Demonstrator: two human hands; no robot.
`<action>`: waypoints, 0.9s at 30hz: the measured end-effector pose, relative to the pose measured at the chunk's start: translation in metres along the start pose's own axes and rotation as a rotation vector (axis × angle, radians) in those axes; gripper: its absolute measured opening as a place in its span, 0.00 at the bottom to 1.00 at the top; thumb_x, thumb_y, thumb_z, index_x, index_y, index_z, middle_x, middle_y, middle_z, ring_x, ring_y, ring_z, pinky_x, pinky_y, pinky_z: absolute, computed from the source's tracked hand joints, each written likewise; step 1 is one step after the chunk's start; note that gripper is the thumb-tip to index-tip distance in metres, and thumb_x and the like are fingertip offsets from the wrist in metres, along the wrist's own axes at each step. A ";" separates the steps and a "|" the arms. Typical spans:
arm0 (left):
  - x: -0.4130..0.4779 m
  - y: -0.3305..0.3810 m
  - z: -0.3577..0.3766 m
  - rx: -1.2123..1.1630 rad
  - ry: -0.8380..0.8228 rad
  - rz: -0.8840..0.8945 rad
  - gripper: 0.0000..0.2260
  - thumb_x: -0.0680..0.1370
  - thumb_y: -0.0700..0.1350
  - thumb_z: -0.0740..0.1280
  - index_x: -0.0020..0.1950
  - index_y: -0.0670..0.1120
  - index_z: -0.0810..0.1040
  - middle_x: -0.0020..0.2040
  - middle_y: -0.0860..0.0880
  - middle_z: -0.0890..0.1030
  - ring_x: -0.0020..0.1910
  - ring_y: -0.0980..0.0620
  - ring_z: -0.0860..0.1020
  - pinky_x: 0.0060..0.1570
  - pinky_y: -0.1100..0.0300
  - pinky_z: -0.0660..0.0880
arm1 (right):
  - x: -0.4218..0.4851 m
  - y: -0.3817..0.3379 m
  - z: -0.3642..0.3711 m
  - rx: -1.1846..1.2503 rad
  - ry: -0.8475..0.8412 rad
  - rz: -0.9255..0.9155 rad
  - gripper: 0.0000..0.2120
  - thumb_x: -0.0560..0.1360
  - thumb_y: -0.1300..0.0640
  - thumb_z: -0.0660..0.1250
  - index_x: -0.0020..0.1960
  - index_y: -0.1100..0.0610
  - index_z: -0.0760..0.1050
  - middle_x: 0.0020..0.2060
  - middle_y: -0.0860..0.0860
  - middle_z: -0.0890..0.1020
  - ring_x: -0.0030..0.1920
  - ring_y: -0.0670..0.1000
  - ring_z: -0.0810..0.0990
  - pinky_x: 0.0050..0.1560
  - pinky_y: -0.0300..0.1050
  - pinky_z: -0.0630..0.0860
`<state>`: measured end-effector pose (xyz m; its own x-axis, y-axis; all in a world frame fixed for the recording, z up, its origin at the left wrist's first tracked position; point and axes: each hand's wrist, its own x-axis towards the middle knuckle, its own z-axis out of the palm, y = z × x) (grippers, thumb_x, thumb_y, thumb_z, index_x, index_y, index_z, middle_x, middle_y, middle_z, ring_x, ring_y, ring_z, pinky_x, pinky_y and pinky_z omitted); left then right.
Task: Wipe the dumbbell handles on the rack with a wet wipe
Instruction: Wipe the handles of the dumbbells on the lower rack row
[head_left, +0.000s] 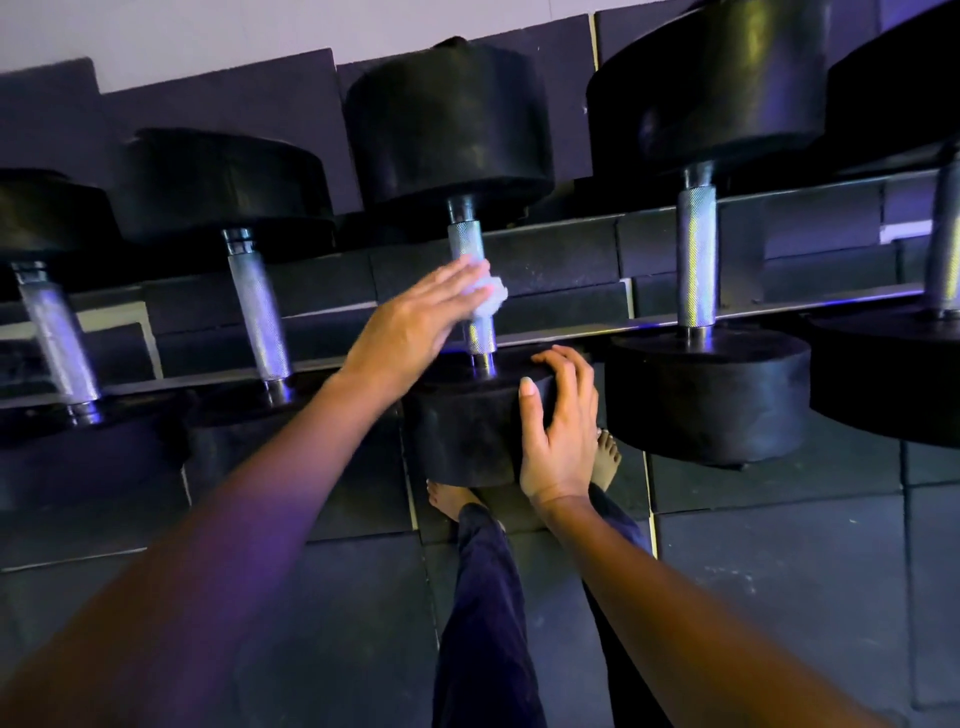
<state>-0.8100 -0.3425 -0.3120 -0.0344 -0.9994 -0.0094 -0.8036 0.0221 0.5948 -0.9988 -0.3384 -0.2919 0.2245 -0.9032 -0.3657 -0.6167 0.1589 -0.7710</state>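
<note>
Floor: dark rubber tiles with pale seams, laid under and in front of the rack. The tiles behind it rise in uneven steps against a pale wall.

Rack: two long metal rails, front and back, running slantwise across the view. Five dumbbells lie across them with one black head on each rail and the handle bridging the gap.

Neighbouring dumbbells: the right neighbour is bigger and sits close beside the middle dumbbell, their near heads just apart. The left neighbour is smaller and partly behind the left forearm.

Person: dark trouser legs and two bare feet stand directly below the middle dumbbell's near head, which hides most of the toes.

Right hand: it grips the near head of the middle dumbbell, with fingers curled over the top edge and thumb laid up its side.

Left hand: fingers straight and together, pressing the wet wipe against the handle. The thumb is out of sight.

Handle: knurled bright metal with smooth collars at both ends. Its middle stretch is covered by the left fingers and the wipe.

Wet wipe: a small, white, crumpled wad, touching the handle about halfway along.
</note>
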 end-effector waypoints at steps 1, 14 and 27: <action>0.006 0.001 0.000 -0.051 0.115 -0.064 0.15 0.77 0.38 0.60 0.61 0.43 0.78 0.63 0.43 0.76 0.64 0.50 0.71 0.67 0.67 0.61 | 0.000 0.000 0.000 -0.001 0.000 0.000 0.28 0.73 0.38 0.50 0.63 0.55 0.71 0.64 0.49 0.69 0.66 0.49 0.67 0.61 0.40 0.62; 0.031 0.027 0.000 -1.070 0.534 -1.123 0.09 0.74 0.34 0.67 0.40 0.48 0.76 0.29 0.58 0.81 0.32 0.64 0.78 0.33 0.68 0.75 | -0.001 0.000 0.001 0.009 -0.005 0.012 0.27 0.73 0.38 0.50 0.63 0.54 0.70 0.65 0.48 0.68 0.66 0.48 0.67 0.62 0.42 0.62; 0.017 0.034 -0.006 -1.156 0.147 -1.248 0.15 0.79 0.34 0.59 0.66 0.36 0.71 0.48 0.46 0.80 0.41 0.56 0.77 0.49 0.58 0.75 | 0.000 0.000 0.001 0.015 0.008 -0.007 0.28 0.73 0.38 0.50 0.63 0.55 0.71 0.64 0.49 0.70 0.65 0.49 0.67 0.61 0.38 0.60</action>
<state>-0.8342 -0.3592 -0.2878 0.3380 -0.3886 -0.8572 0.5211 -0.6811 0.5143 -0.9983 -0.3380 -0.2925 0.2228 -0.9077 -0.3557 -0.6038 0.1580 -0.7813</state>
